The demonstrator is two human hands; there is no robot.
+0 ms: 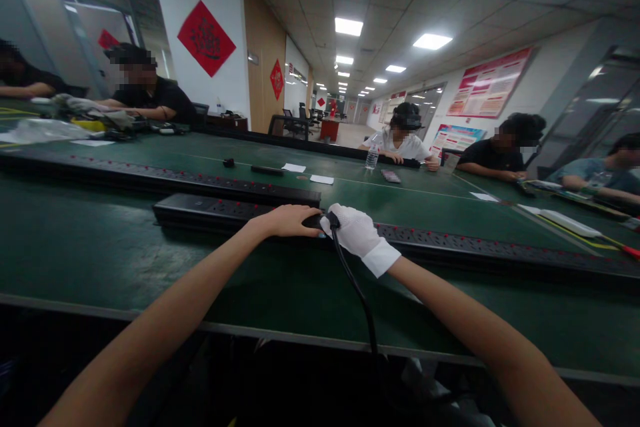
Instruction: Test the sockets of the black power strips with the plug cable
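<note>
A long black power strip (210, 211) lies across the green table in front of me. My left hand (290, 220), bare, rests on top of the strip with its fingers laid flat along it. My right hand (355, 232), in a white glove, is closed round a black plug (332, 220) at the strip, right beside my left fingertips. The plug's black cable (363, 303) runs from it down over the near table edge toward me.
A second long power strip (150, 175) lies further back. On the green table (100, 253) are paper slips (321, 179), a water bottle (371, 156) and small dark items. Several people sit round the far and side edges, with cluttered items at the far left.
</note>
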